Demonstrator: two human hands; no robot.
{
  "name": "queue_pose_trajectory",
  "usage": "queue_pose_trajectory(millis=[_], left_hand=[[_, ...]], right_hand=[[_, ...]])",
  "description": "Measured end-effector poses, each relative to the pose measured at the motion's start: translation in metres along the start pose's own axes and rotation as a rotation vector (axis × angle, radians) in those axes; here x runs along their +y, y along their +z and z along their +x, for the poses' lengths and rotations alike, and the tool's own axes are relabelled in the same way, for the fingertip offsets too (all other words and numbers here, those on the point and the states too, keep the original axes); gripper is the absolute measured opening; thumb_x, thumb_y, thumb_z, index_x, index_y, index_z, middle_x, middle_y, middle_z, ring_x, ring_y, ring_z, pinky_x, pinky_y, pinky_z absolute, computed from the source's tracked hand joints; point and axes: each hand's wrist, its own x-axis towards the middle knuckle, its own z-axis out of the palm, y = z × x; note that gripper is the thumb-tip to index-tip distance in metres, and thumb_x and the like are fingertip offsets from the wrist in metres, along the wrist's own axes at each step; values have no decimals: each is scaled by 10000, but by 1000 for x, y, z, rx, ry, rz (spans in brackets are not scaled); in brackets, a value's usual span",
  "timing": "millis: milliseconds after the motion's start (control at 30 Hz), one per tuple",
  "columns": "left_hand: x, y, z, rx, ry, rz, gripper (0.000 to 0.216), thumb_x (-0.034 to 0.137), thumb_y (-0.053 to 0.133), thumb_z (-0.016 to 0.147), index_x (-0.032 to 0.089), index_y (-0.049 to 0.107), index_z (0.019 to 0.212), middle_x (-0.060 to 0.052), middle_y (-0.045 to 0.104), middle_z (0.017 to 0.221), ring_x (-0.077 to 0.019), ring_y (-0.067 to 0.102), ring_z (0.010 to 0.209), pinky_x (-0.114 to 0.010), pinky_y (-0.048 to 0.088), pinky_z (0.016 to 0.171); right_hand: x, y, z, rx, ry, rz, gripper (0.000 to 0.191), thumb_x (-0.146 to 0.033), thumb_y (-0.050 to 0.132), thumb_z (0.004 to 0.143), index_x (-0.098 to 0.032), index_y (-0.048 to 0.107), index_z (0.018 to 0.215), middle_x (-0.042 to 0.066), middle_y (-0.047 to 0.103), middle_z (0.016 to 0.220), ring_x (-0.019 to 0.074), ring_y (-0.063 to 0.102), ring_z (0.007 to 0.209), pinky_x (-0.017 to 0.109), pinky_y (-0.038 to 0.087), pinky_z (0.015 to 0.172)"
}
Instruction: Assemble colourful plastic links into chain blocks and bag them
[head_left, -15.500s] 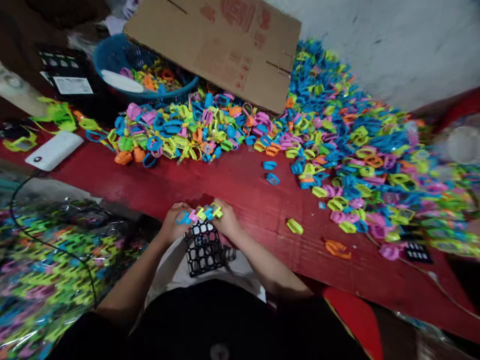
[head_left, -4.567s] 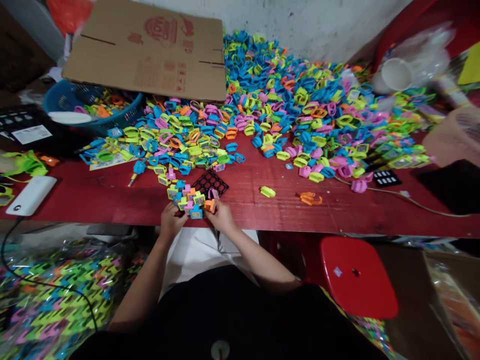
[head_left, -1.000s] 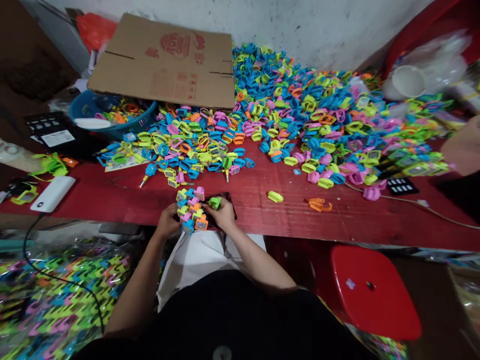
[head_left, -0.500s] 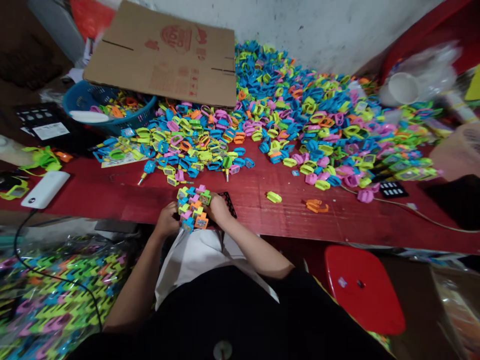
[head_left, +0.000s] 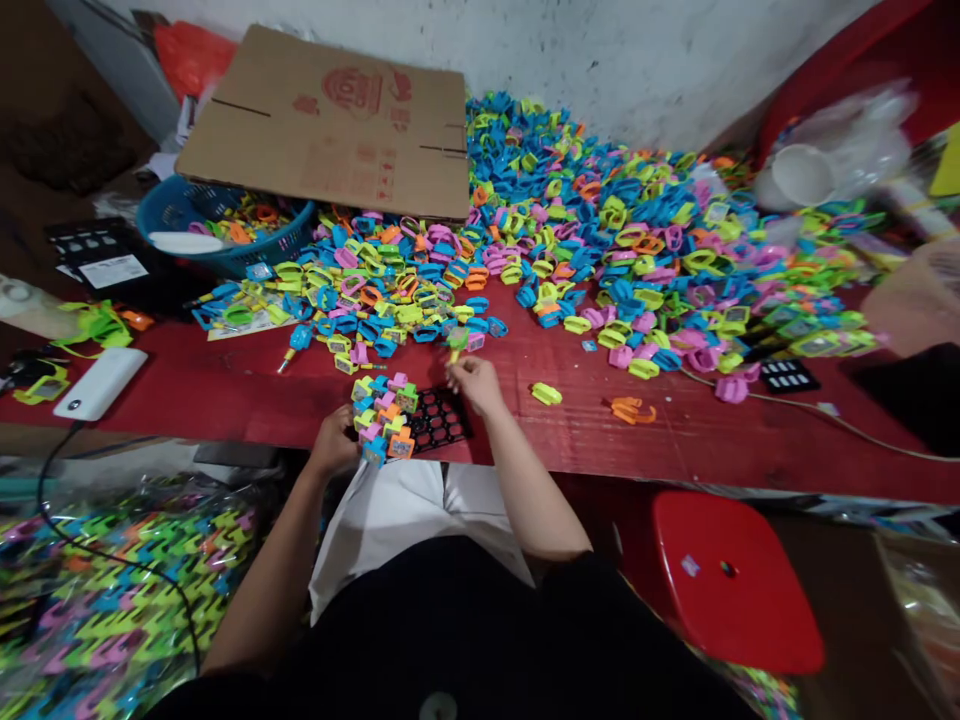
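Observation:
Near the table's front edge is a black tray with round holes [head_left: 442, 418]. Its left part is covered by rows of toy watches [head_left: 386, 420] in yellow, blue, pink, orange and green. My left hand [head_left: 337, 440] grips the left edge of this tray, its fingertips partly hidden by the watches. Past the tray's far right corner, my right hand [head_left: 476, 385] has its fingers pinched on the lower end of a small green toy watch with a yellow stem [head_left: 456, 345], which is blurred. A yellow toy watch [head_left: 546, 394] and an orange one [head_left: 632, 410] lie to the right.
A big heap of toy watches [head_left: 600, 230] spreads along the wall on the red table [head_left: 510, 430]. A cardboard sheet [head_left: 337, 130] partly covers a blue basket [head_left: 255, 255]. A white power bank [head_left: 101, 383] lies at left; a red stool [head_left: 739, 580] stands at front right.
My right hand has left the tray's watches and moved up and right to the green toy watch, uncovering the tray's bare holes. The left hand stays at the tray's left edge.

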Motion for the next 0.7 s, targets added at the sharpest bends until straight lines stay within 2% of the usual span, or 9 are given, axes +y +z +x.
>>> queue_pose_trajectory(millis=[67, 100, 233, 333, 400, 567, 700], left_hand=[[-1, 0, 0, 8, 4, -13, 277, 454, 954, 766, 199, 849, 790, -107, 842, 974, -286, 786, 928, -368, 639, 856], [-2, 0, 0, 7, 1, -22, 275, 454, 954, 776, 200, 854, 802, -109, 845, 983, -282, 784, 927, -362, 637, 847], [-3, 2, -2, -2, -18, -62, 296, 483, 954, 814, 204, 863, 849, -111, 853, 1012, -266, 769, 929, -341, 624, 816], [-3, 2, -3, 4, -9, -70, 329, 509, 957, 832, 205, 836, 797, -101, 840, 941, -257, 756, 905, -336, 609, 798], [-2, 2, -3, 5, 2, -61, 337, 510, 959, 840, 206, 826, 780, -95, 835, 922, -252, 752, 896, -340, 607, 811], [-2, 3, -2, 12, 46, -34, 288, 476, 970, 839, 210, 859, 840, -96, 845, 947, -262, 769, 912, -356, 612, 839], [-3, 3, -2, 28, 74, -31, 307, 466, 981, 822, 203, 827, 783, -87, 816, 879, -255, 760, 864, -352, 612, 805]], right_hand=[[8, 11, -33, -176, -42, 161, 323, -544, 822, 835, -242, 709, 844, 59, 793, 770, 254, 762, 710, 370, 653, 715], [11, 17, -48, -214, -70, 172, 330, -544, 854, 813, -242, 732, 862, 66, 816, 810, 261, 775, 735, 376, 660, 725], [17, 38, -83, -171, -144, 36, 231, -399, 886, 803, -242, 717, 822, 52, 833, 846, 237, 764, 754, 329, 616, 710], [13, 41, -82, -219, -156, -83, 133, -238, 811, 831, -238, 686, 786, 26, 808, 805, 211, 744, 725, 287, 567, 683], [8, 41, -78, -274, -173, -149, 95, -162, 778, 829, -231, 715, 812, 31, 828, 855, 217, 767, 773, 279, 574, 713], [-1, 55, -79, -330, -203, -281, 258, -81, 817, 788, -224, 820, 1002, 101, 888, 1118, 294, 824, 1061, 303, 622, 893], [2, 53, -74, -350, -191, -338, 299, -73, 866, 756, -214, 829, 1017, 119, 890, 1095, 314, 823, 1064, 317, 623, 898]])
